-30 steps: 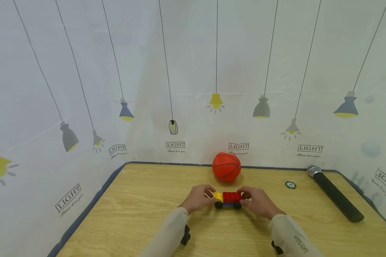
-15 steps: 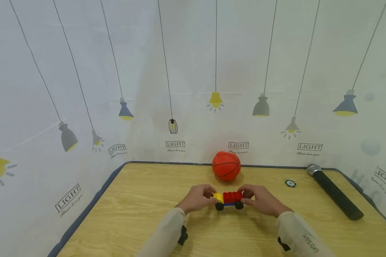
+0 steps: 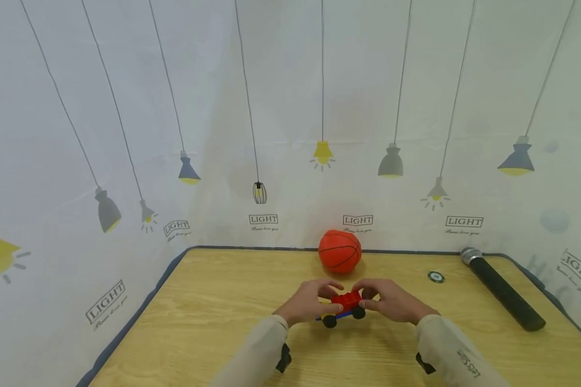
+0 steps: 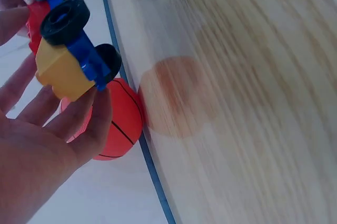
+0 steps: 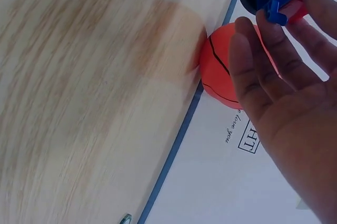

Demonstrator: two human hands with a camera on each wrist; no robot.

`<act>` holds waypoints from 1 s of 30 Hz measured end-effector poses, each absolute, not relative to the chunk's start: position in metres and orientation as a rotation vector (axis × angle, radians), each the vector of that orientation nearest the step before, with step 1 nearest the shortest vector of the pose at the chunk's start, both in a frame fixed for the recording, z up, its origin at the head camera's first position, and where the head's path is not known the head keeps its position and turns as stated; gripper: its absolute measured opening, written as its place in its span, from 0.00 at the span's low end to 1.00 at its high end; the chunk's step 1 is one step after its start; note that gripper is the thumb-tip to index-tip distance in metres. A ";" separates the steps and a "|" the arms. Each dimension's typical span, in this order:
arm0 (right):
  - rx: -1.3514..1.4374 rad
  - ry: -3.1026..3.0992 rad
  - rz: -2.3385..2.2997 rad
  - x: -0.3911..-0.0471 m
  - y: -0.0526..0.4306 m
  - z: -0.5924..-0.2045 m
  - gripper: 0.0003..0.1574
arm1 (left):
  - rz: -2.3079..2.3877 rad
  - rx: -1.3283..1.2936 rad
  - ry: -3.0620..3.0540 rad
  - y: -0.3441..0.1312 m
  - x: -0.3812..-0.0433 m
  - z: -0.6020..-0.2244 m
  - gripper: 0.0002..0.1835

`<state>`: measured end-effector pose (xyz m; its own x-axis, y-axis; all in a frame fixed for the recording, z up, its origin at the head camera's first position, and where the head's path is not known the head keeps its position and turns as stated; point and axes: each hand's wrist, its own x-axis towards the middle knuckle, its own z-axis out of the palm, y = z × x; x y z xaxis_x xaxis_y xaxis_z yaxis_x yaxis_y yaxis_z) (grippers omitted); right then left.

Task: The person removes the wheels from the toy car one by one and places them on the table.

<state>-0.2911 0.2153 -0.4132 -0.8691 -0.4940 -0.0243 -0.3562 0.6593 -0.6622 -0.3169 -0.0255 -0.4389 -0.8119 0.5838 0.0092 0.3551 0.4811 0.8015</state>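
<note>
A toy truck [image 3: 347, 302] of building blocks, with a red back, yellow front, blue base and black wheels, is tilted between my two hands, its yellow end lower and nearer to me. My left hand [image 3: 307, 302] reaches over the yellow front, its thumb against the side of the red part. At the other end, my right hand [image 3: 393, 302] pinches the rear of the red part. In the left wrist view, the yellow front [image 4: 66, 71] and the underside show, clear of the table. The left hand covers most of the yellow front in the head view.
A red basketball-patterned ball [image 3: 340, 251] sits behind the hands at the table's back edge. To the right lie a round chip [image 3: 436, 277] and a black microphone [image 3: 503, 290] with a silver head. Lamp-printed white sheeting [image 3: 290, 107] encloses the wooden table [image 3: 213, 301].
My left hand has slid right from the yellow front onto the red part. The truck has gone from level to tilted, its left end dropping towards me. My right hand keeps its hold.
</note>
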 end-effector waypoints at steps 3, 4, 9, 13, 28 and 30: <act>-0.669 2.641 -1.036 -0.292 0.215 -0.412 0.17 | 1.271 0.815 2.459 -0.022 -0.314 -0.439 0.22; -0.659 2.629 -1.050 -0.292 0.215 -0.412 0.17 | 1.278 0.821 2.458 -0.021 -0.313 -0.439 0.21; -0.610 2.551 -1.125 -0.292 0.214 -0.407 0.19 | 1.303 0.875 2.446 -0.017 -0.309 -0.436 0.20; -0.608 2.558 -1.178 -0.293 0.212 -0.403 0.19 | 1.347 0.913 2.433 -0.016 -0.309 -0.435 0.20; -0.433 2.779 -1.315 -0.286 0.210 -0.406 0.22 | 1.514 0.842 2.486 -0.015 -0.308 -0.440 0.24; -0.445 2.781 -1.337 -0.284 0.210 -0.406 0.22 | 1.539 0.822 2.470 -0.015 -0.309 -0.441 0.24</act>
<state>-0.2842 0.2103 -0.4064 -0.9590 -0.2648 0.1006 -0.2440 0.5916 -0.7684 -0.3086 -0.0153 -0.4405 -0.8459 0.5020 0.1803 0.3831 0.3364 0.8603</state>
